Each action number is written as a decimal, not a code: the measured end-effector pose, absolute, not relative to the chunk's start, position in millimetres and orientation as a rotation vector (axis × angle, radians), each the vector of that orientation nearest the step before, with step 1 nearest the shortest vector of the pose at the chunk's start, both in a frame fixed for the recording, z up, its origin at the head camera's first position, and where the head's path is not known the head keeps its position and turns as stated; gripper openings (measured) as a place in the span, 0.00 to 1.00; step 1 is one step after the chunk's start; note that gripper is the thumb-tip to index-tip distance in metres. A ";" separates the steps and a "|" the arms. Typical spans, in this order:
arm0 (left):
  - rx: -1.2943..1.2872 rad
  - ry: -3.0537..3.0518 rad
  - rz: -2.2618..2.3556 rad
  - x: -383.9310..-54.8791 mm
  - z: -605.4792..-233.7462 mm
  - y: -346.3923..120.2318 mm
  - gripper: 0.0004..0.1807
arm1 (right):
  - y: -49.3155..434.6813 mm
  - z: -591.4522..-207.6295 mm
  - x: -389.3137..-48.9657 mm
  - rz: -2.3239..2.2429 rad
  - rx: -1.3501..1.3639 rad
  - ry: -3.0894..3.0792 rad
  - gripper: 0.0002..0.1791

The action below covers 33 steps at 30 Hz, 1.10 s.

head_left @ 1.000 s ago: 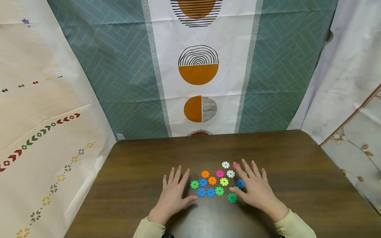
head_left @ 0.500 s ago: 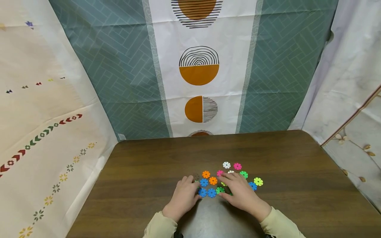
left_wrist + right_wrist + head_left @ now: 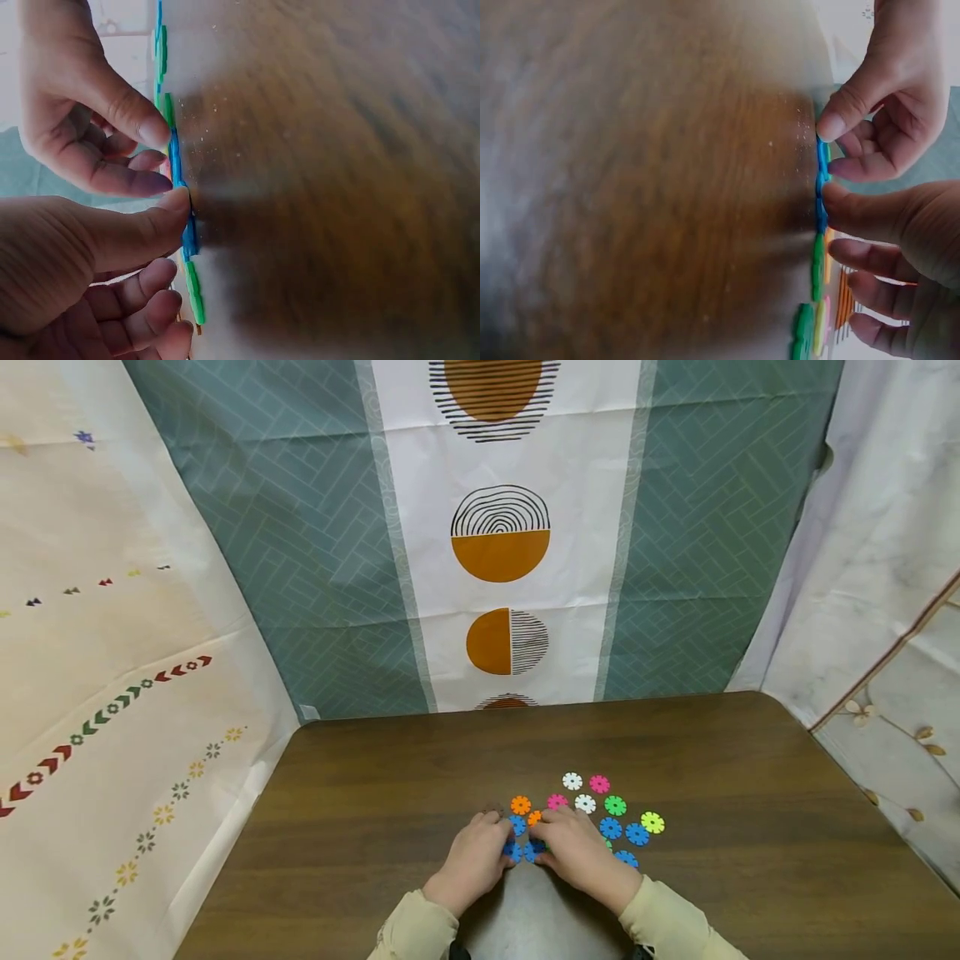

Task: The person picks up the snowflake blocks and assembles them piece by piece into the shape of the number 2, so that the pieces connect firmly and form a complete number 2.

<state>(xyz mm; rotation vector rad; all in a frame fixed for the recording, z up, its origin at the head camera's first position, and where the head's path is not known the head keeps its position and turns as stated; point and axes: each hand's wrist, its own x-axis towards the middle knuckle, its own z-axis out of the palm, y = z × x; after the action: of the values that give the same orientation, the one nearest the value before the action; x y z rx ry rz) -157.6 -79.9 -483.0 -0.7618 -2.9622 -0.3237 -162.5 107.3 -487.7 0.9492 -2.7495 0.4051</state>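
Note:
My left hand (image 3: 471,858) is low over the table, thumb and fingers curled around a blue notched plastic disc (image 3: 513,852) at the near edge of a cluster. Right beside it, my right hand (image 3: 581,857) pinches a second blue notched disc (image 3: 531,852). In the left wrist view, the thumb of the left hand (image 3: 82,247) presses the edge of a blue disc (image 3: 189,238), the other fingers bent behind. The right wrist view shows both thumbs against blue discs (image 3: 822,214) seen edge-on. My hands cover part of the cluster.
Beyond my hands lie orange (image 3: 521,805), pink (image 3: 557,802) and white (image 3: 572,781) discs. To the right are a green disc (image 3: 615,805), several blue ones (image 3: 637,834) and a yellow one (image 3: 652,822). The brown wooden table (image 3: 375,777) meets a hanging patterned cloth (image 3: 330,568) behind.
Both hands were spread open over the discs. They have come together at the near blue discs, the right hand moving left, with fingers curling. Blue and green discs at the right are uncovered.

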 end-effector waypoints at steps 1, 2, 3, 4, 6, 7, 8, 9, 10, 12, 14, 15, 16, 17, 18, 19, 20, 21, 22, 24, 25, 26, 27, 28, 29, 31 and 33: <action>-0.757 -2.965 -0.349 -157.8 -483.2 -80.1 0.14 | 106.4 -488.7 -163.1 0.410 0.945 -2.743 0.12; -0.749 -2.972 -0.377 -158.0 -483.7 -80.4 0.15 | 105.8 -489.3 -163.6 0.415 0.942 -2.740 0.12; -0.742 -2.977 -0.403 -158.3 -484.4 -80.8 0.16 | 105.3 -490.4 -164.5 0.423 0.941 -2.737 0.13; -0.736 -2.977 -0.432 -158.7 -484.9 -81.3 0.18 | 105.1 -491.0 -165.1 0.429 0.937 -2.736 0.14; -0.727 -2.975 -0.487 -159.1 -485.5 -82.4 0.21 | 105.3 -492.6 -166.2 0.449 0.939 -2.737 0.16; -0.722 -2.978 -0.516 -159.2 -485.9 -83.1 0.21 | 105.6 -492.8 -166.4 0.471 0.942 -2.742 0.16; -0.720 -2.976 -0.539 -159.2 -486.3 -83.9 0.22 | 106.0 -493.2 -166.6 0.490 0.943 -2.746 0.17; -0.719 -2.970 -0.558 -159.0 -486.5 -84.8 0.21 | 106.3 -493.4 -166.6 0.515 0.944 -2.750 0.18; -0.715 -2.966 -0.579 -158.9 -486.8 -85.8 0.21 | 106.7 -493.5 -166.5 0.540 0.945 -2.754 0.19; -0.702 -2.957 -0.639 -158.4 -487.6 -88.0 0.18 | 107.4 -493.3 -166.3 0.597 0.945 -2.754 0.20; -0.681 -2.945 -0.721 -158.1 -488.5 -90.5 0.16 | 107.8 -493.2 -166.2 0.668 0.930 -2.752 0.19; -0.669 -2.938 -0.768 -158.1 -489.0 -91.8 0.15 | 108.0 -492.6 -166.0 0.709 0.917 -2.750 0.17; -0.656 -2.929 -0.822 -158.1 -489.2 -93.1 0.13 | 108.3 -492.2 -165.6 0.756 0.899 -2.752 0.15; -0.648 -2.915 -0.879 -158.1 -489.1 -94.2 0.12 | 108.5 -491.4 -165.2 0.802 0.877 -2.752 0.13; -0.641 -2.899 -0.941 -158.0 -488.8 -95.4 0.11 | 108.9 -491.1 -164.8 0.845 0.853 -2.754 0.12; -0.632 -2.886 -1.010 -157.7 -488.8 -96.3 0.09 | 109.5 -490.3 -164.0 0.895 0.830 -2.755 0.10; -0.621 -2.869 -1.080 -157.3 -488.6 -97.1 0.08 | 110.2 -489.7 -163.1 0.943 0.804 -2.758 0.08; -0.612 -2.849 -1.141 -156.9 -488.3 -97.8 0.07 | 111.0 -488.9 -162.1 0.994 0.783 -2.758 0.07; -0.604 -2.828 -1.204 -156.4 -487.8 -98.3 0.06 | 111.8 -488.2 -161.1 1.054 0.763 -2.760 0.06; -0.592 -2.785 -1.326 -154.7 -487.0 -98.9 0.04 | 113.5 -487.1 -159.5 1.185 0.738 -2.750 0.06; -0.588 -2.772 -1.368 -153.7 -486.7 -98.9 0.04 | 114.5 -486.4 -158.6 1.264 0.732 -2.744 0.07; -0.591 -2.760 -1.390 -152.8 -486.5 -98.8 0.03 | 115.3 -486.0 -157.7 1.342 0.727 -2.744 0.07; -0.600 -2.752 -1.398 -151.8 -486.3 -98.5 0.04 | 116.1 -485.6 -157.2 1.420 0.728 -2.739 0.07; -0.615 -2.742 -1.399 -150.7 -486.1 -98.1 0.04 | 116.8 -485.2 -156.6 1.497 0.728 -2.734 0.07; -0.629 -2.736 -1.382 -149.7 -486.0 -97.7 0.04 | 117.4 -484.8 -156.1 1.563 0.732 -2.729 0.07; -0.659 -2.722 -1.308 -148.0 -485.9 -96.5 0.04 | 118.4 -483.4 -155.1 1.699 0.734 -2.714 0.07; -0.690 -2.693 -1.245 -146.2 -485.1 -95.1 0.04 | 118.9 -481.8 -154.6 1.822 0.720 -2.694 0.08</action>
<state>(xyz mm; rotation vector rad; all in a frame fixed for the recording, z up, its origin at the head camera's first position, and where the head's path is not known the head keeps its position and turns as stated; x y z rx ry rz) -146.2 -95.1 -485.1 -0.6904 -2.6934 -1.2448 -154.6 118.9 -481.8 0.7205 -2.6944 1.8216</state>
